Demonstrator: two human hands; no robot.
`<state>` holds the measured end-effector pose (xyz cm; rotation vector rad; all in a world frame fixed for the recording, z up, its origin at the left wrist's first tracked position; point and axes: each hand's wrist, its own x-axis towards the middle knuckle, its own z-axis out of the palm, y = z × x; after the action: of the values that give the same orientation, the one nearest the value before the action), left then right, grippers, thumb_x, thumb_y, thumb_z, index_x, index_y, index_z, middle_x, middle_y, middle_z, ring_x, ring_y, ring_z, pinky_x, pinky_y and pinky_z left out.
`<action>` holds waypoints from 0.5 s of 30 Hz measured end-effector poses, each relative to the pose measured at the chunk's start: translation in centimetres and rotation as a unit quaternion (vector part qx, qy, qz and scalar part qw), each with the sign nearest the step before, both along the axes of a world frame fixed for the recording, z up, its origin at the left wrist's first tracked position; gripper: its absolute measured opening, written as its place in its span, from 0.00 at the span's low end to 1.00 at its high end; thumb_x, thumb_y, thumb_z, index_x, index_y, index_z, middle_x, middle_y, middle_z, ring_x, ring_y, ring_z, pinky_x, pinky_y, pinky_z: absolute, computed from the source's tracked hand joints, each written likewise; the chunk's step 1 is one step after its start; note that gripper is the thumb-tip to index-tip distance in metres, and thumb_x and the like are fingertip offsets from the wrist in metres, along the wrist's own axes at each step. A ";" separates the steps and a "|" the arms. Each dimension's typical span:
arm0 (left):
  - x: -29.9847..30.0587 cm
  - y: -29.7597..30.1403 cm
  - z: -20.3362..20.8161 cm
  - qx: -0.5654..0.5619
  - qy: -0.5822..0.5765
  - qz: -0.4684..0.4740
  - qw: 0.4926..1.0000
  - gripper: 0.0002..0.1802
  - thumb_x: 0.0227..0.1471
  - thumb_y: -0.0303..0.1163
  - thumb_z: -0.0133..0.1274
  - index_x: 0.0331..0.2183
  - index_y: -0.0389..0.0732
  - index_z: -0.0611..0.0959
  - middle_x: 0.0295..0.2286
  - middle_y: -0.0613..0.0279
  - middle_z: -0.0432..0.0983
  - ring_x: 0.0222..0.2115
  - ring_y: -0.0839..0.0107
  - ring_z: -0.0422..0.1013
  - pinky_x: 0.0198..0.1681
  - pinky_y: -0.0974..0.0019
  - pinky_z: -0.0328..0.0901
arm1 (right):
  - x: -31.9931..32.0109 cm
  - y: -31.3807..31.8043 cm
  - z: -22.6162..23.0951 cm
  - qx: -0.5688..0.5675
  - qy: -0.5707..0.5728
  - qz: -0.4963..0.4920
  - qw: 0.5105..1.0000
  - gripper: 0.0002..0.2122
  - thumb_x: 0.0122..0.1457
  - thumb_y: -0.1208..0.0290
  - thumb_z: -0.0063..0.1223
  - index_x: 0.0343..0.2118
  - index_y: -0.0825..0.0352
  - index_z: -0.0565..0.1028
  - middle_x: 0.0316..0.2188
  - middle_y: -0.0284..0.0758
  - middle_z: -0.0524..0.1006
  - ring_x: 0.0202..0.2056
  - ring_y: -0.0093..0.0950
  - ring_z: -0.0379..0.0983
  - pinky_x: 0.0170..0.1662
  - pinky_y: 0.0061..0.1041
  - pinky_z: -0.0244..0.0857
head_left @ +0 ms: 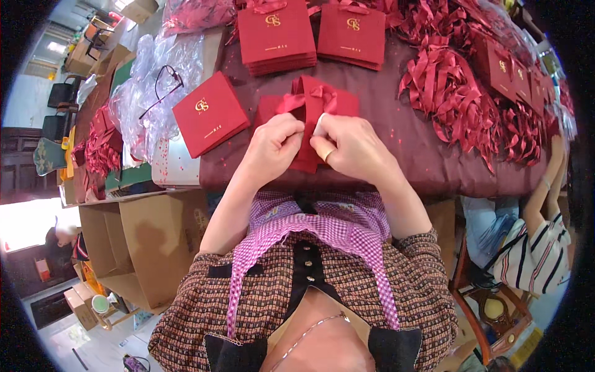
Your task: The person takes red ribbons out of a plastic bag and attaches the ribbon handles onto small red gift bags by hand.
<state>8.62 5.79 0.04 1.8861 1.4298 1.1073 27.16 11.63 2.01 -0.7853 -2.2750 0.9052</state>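
Observation:
In front of me a small red paper gift bag (306,163) stands on the cloth-covered table, its dark opening partly seen between my hands. Red ribbon (322,94) loops at its top. My left hand (277,144) is closed at the bag's left edge, fingertips pinched together. My right hand (352,144), with a gold ring, is closed at the right edge, thumb and fingers curled onto the bag. Whether the fingertips grip ribbon or paper is hidden. More red material lies flat behind the bag. To the left lies a short stack of flat red bags (211,118).
Behind are two stacks of red bags (277,38) (351,36). Piled red ribbons (449,99) cover the right side. Eyeglasses (166,92) rest on clear plastic wrapping (145,74). An open cardboard box (155,248) stands left below; another person's arm (548,180) reaches in at right.

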 end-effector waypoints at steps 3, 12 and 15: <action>-0.2 -0.4 0.5 -0.019 -0.001 -0.002 1.000 0.05 0.43 0.19 0.51 0.28 0.32 0.76 0.25 0.51 0.71 0.28 0.56 0.71 0.32 0.63 0.66 | 1.1 0.2 1.1 -0.018 -0.002 0.020 1.000 0.10 0.49 0.72 0.58 0.34 0.68 0.74 0.23 0.39 0.75 0.24 0.36 0.73 0.29 0.31 0.66; 0.2 -1.1 0.7 -0.046 -0.035 -0.070 0.996 0.04 0.43 0.19 0.51 0.27 0.32 0.76 0.24 0.53 0.73 0.26 0.61 0.71 0.30 0.65 0.65 | 1.2 1.4 1.8 0.213 -0.010 0.119 0.970 0.08 0.49 0.69 0.58 0.32 0.63 0.74 0.36 0.34 0.73 0.46 0.35 0.68 0.57 0.40 0.54; -0.3 -1.2 0.7 -0.078 -0.075 -0.139 0.984 0.03 0.44 0.19 0.50 0.27 0.32 0.76 0.23 0.57 0.72 0.27 0.69 0.70 0.31 0.68 0.64 | 1.6 1.5 1.4 0.158 0.021 0.200 0.967 0.06 0.51 0.69 0.57 0.26 0.62 0.71 0.27 0.30 0.70 0.38 0.30 0.70 0.57 0.39 0.55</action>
<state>8.35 4.57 0.75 1.7854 1.0983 0.9520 28.73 13.18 3.38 -0.1665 -2.4995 0.6871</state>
